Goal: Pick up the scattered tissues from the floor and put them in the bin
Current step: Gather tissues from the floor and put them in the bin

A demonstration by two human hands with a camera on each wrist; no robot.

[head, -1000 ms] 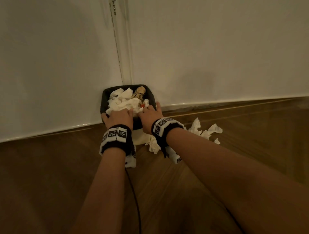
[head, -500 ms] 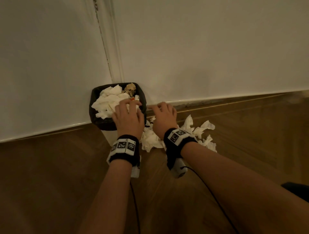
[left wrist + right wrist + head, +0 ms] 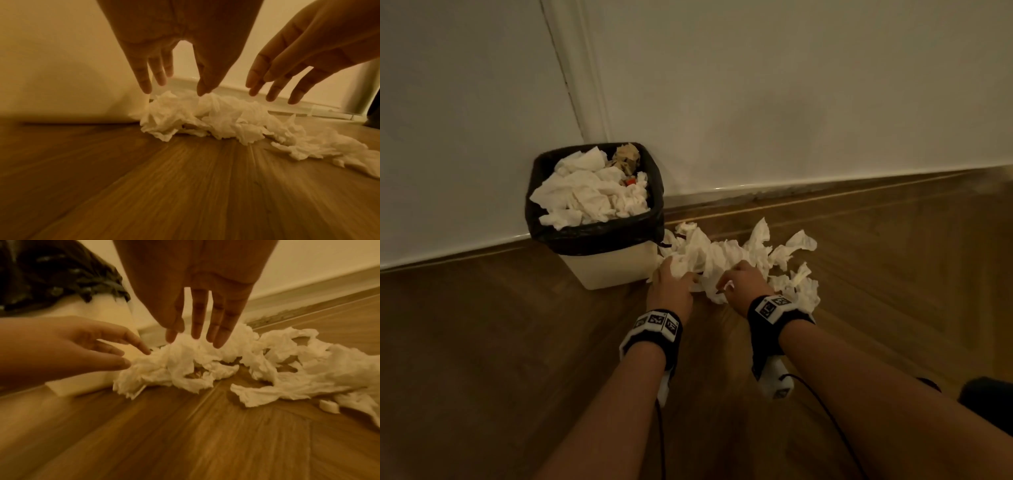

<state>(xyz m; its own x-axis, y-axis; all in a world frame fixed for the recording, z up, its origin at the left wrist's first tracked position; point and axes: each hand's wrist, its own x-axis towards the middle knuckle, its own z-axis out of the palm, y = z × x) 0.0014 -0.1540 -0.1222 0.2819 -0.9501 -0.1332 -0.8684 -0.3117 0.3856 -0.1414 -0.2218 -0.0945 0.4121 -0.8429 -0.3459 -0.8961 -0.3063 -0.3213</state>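
Note:
A small white bin [image 3: 613,270] with a black liner [image 3: 51,280] stands against the wall, heaped with crumpled tissues [image 3: 592,192]. A pile of loose white tissues [image 3: 736,253] lies on the wooden floor just right of the bin. My left hand [image 3: 671,284] reaches down at the pile's near left edge, fingers [image 3: 144,81] straight and spread, tips at the top of the tissues [image 3: 205,120]. My right hand [image 3: 736,281] hovers beside it over the pile's middle [image 3: 205,363], fingers [image 3: 218,331] straight. Neither hand holds anything.
A white wall and skirting run behind the bin, with a door-frame moulding [image 3: 585,85] above it. A small tissue scrap [image 3: 329,407] lies apart from the pile. Cables trail from both wrists. A dark object [image 3: 986,394] sits at the lower right.
Both hands left the top of the bin and came down to the right, onto the tissue pile on the floor. The tissues in the bin stay heaped.

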